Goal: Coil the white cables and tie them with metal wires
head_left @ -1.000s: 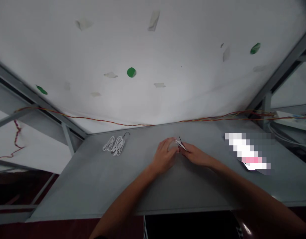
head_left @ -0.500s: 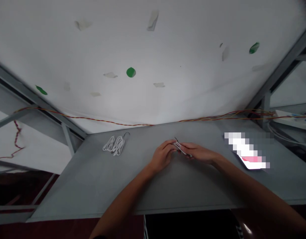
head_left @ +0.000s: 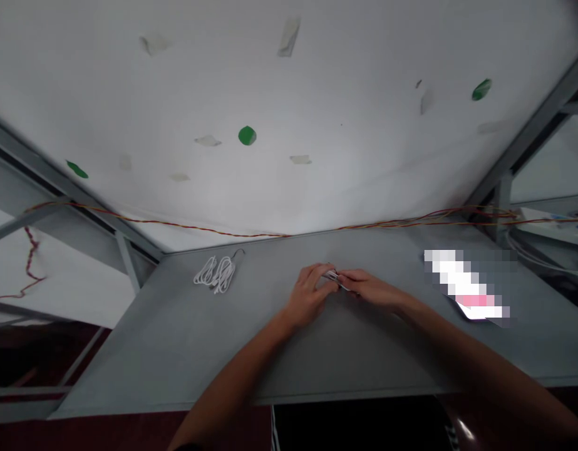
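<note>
My left hand (head_left: 311, 293) and my right hand (head_left: 371, 289) meet over the middle of the grey table (head_left: 185, 351). Both are closed with pinched fingers on a small bundle of white cable (head_left: 334, 277) held between them, with a thin dark wire end at its top. Most of the bundle is hidden by the fingers. A second coiled white cable (head_left: 216, 274) lies loose on the table to the far left of my left hand, with a dark wire tie at its upper end.
A blurred-out flat object (head_left: 467, 288) lies on the table to the right. Red and yellow twisted wires (head_left: 223, 233) run along the table's back edge below a white panel (head_left: 289, 113). Grey metal frame bars (head_left: 528, 141) stand at both sides.
Both hands stay together on the small cable bundle; the fingers have shifted slightly and the dark wire end that stuck up earlier is now mostly tucked between them.
</note>
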`<state>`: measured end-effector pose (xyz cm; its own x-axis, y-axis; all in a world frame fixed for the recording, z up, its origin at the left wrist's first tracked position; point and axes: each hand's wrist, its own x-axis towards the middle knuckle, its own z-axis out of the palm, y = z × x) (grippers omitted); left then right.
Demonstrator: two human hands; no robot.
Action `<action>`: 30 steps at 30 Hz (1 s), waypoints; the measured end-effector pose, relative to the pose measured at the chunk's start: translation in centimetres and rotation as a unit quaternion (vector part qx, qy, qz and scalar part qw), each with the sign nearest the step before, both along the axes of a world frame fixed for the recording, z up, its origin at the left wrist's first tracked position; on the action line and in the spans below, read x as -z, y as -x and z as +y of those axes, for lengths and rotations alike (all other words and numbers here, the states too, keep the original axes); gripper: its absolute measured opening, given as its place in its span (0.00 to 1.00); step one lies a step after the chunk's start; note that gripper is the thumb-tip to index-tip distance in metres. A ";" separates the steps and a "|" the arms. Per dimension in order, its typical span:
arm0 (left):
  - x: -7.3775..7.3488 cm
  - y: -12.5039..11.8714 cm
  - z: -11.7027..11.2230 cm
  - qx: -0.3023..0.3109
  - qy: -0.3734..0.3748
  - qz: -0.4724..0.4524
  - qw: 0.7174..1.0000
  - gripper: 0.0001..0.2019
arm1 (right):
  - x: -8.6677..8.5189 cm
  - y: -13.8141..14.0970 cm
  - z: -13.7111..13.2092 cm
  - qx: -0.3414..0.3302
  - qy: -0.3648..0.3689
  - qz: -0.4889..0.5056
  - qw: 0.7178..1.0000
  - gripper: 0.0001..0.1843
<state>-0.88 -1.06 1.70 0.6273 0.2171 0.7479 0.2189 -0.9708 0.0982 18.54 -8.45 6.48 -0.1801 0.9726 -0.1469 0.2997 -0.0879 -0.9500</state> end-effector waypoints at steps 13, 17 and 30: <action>0.5 -0.1 0.2 0.037 0.023 -0.029 0.999 0.14 | 0.8 0.4 0.7 0.029 -0.120 -0.069 0.990 0.21; 0.2 0.0 0.1 0.038 -0.050 -0.026 0.998 0.15 | 0.6 0.9 0.5 0.043 -0.121 -0.048 0.991 0.21; -1.4 0.2 -0.5 -0.083 -0.161 0.117 0.977 0.15 | 0.9 1.6 0.3 0.087 -0.107 -0.032 0.990 0.24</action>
<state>-1.04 -1.56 3.06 0.7647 0.1085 0.6351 0.3566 -0.8923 -0.2768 16.98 -8.15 5.57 -0.0038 0.9981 0.0609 0.3578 0.0583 -0.9320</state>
